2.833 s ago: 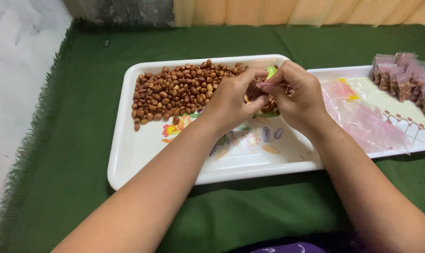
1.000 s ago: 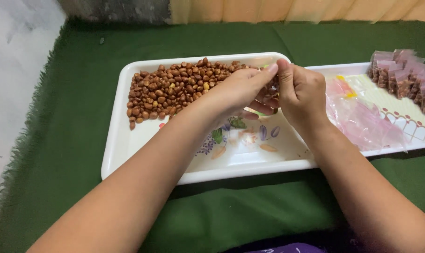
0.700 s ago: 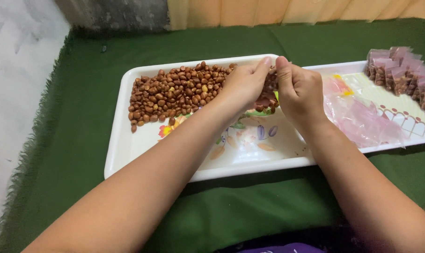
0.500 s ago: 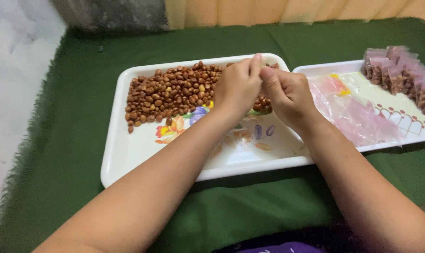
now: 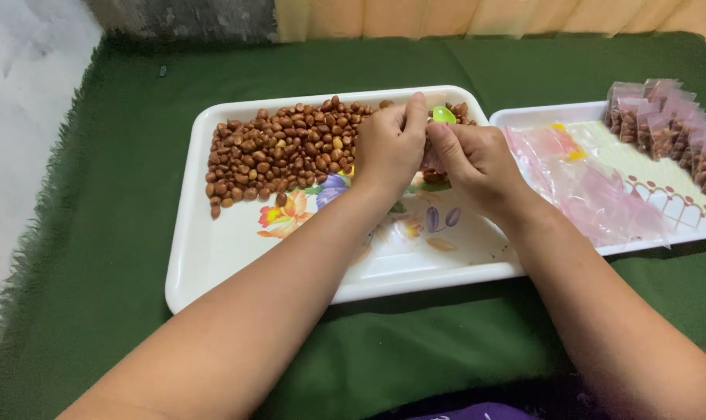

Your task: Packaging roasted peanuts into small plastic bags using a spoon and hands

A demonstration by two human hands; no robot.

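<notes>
Both hands, left hand (image 5: 388,148) and right hand (image 5: 473,159), are pinching a small packet (image 5: 431,159) together, peanuts (image 5: 279,152) lying at nine o'clock on the white tray (image 5: 213,257).

A green cloth (image 5: 96,233) with a frayed left edge is covering the surface. A white tray (image 5: 213,264) with a flower print is lying on this cloth. Just to the right of this tray, a second white tray (image 5: 539,115) is lying, nearly touching it.
</notes>
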